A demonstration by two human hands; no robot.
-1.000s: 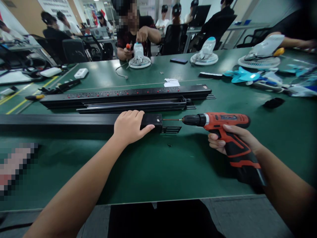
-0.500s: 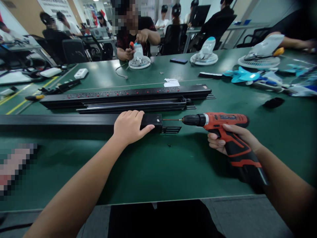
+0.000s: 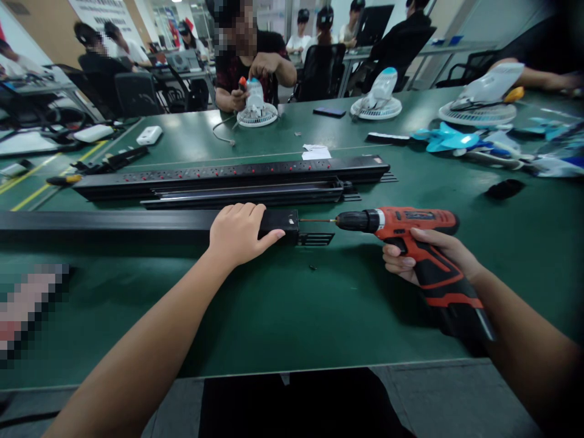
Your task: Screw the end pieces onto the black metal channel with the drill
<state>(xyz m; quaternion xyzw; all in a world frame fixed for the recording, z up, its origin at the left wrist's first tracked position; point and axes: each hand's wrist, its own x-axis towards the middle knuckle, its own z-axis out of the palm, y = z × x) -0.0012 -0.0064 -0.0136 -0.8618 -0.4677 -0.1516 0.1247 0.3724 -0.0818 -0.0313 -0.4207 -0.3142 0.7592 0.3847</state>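
My left hand [image 3: 238,232] is wrapped over the top of a long black power strip housing [image 3: 123,224], near its right end. The fingers lie on its far side and the thumb along the near edge. My right hand [image 3: 433,255] grips a red and black cordless drill [image 3: 417,222] by its handle. From the chuck a long thin bit [image 3: 318,220] reaches left to the end face of the housing. Whether the tip sits in a screw there is too small to tell. A slotted black bracket [image 3: 316,239] sticks out below that end. One small dark screw [image 3: 312,267] lies in front.
Behind lie a black power strip with red switches [image 3: 246,170] and a black channel piece [image 3: 255,193]. White fan parts [image 3: 376,106], blue fan blades [image 3: 449,139] and a phone [image 3: 329,112] are farther back. Across the table a person [image 3: 250,61] handles a fan with an orange tool.
Almost nothing differs. Both hands, the drill and the black housing stay in place; the person across the table has shifted slightly.
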